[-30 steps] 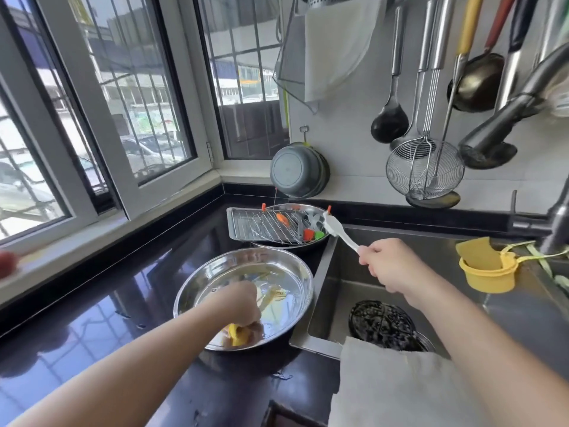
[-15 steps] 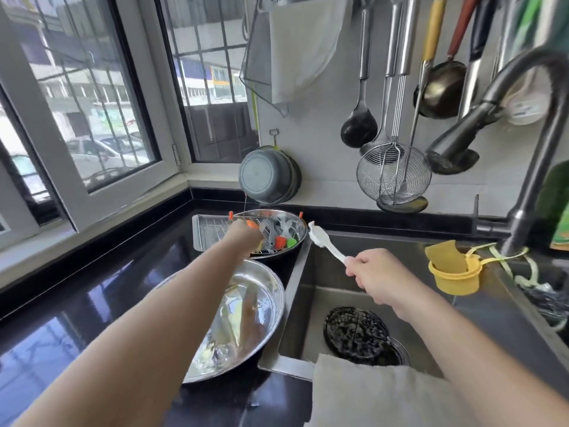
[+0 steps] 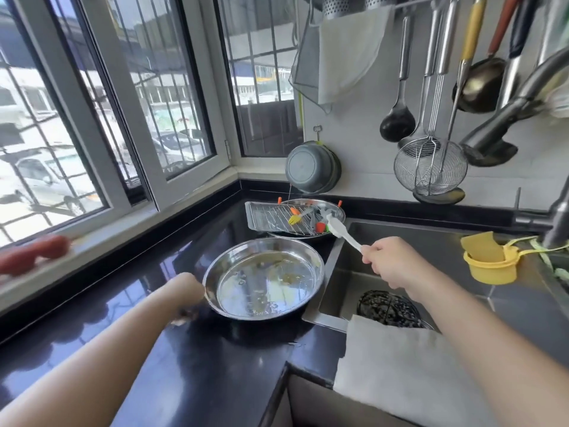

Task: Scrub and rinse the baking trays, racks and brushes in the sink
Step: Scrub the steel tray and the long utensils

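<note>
A round steel tray (image 3: 264,278), smeared with residue, sits on the black counter beside the sink (image 3: 437,241). My left hand (image 3: 184,291) is at its left rim with the fingers curled down round the edge; the hand is blurred. My right hand (image 3: 388,263) grips the handle of a white brush (image 3: 337,228), whose head points at the back left corner of the sink. Behind, a wire rack (image 3: 274,218) lies on a rectangular tray over another round tray, with a yellow brush (image 3: 297,218) and other small coloured brushes on it.
A black round grate (image 3: 388,308) lies in the sink bottom. A white cloth (image 3: 406,368) hangs over the sink's front edge. A yellow cup (image 3: 489,268) with a sponge stands right of the sink under the faucet (image 3: 505,115). Ladles and a strainer (image 3: 429,169) hang on the wall.
My left hand lifted the yellow brush out of the round tray, laid it on the rack, then came back to the tray's left rim. My right hand kept the white brush almost still.
</note>
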Demonstrator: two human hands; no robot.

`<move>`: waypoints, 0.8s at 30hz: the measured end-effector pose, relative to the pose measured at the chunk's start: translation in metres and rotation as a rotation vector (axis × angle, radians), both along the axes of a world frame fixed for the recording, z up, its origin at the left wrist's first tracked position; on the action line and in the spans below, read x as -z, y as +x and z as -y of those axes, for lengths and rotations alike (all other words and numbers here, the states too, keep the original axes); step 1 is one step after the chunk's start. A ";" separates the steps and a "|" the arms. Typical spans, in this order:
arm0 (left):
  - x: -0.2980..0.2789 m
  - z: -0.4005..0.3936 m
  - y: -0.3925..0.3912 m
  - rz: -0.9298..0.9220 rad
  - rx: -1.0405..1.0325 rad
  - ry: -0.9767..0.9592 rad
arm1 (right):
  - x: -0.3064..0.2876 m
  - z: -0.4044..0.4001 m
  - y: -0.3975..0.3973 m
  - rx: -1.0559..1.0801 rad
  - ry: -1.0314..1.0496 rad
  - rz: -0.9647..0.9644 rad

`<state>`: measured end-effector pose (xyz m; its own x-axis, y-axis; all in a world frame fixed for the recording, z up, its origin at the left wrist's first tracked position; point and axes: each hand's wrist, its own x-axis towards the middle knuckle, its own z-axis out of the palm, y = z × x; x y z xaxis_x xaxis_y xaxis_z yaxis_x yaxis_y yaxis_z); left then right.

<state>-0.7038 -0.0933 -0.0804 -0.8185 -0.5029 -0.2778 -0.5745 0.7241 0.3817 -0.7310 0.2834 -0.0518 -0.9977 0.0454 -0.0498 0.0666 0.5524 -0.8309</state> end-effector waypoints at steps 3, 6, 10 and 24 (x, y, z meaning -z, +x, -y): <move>0.001 -0.010 0.004 -0.141 -0.231 0.540 | -0.004 -0.001 0.012 0.009 0.006 0.010; 0.007 -0.023 0.010 -0.233 -0.298 0.696 | -0.008 -0.007 0.024 0.029 0.028 0.016; 0.005 -0.039 0.013 -0.337 -0.306 0.787 | -0.017 -0.015 0.032 0.035 0.033 -0.008; -0.052 -0.217 -0.022 -0.583 0.016 0.781 | -0.038 -0.111 0.030 0.142 -0.034 -0.064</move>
